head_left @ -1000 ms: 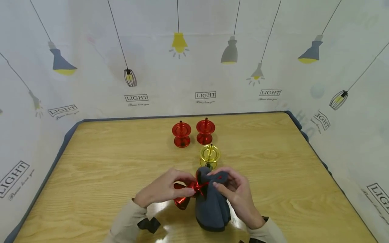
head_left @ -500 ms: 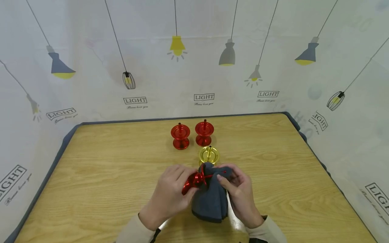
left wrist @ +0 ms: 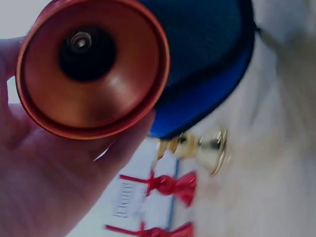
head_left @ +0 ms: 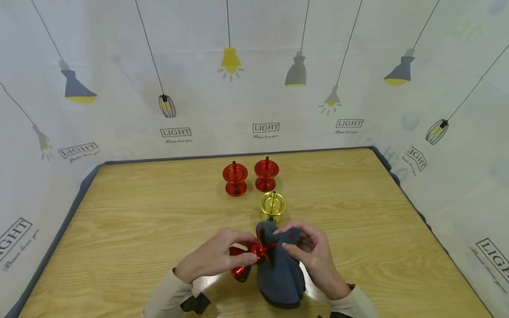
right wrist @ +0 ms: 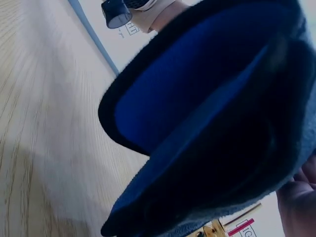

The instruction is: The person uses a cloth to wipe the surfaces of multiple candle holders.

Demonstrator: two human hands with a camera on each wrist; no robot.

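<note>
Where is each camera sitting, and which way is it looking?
Head: sits on the person's head, looks forward and down at the wooden table; shows the left hand gripping a red spool, the right hand holding the dark cloth, and both sleeves.
Left wrist: sits at the left wrist, looks along the palm into the red spool's cup.
Right wrist: sits at the right wrist, looks close at the cloth; a fingertip shows.
Shared: head and left wrist both show the gold spool.

Light wood-grain worktop (head_left: 139, 221) with dark blue edging, white backdrop sheets (head_left: 119, 53) on three sides, printed with hanging lamps and "LIGHT" labels
</note>
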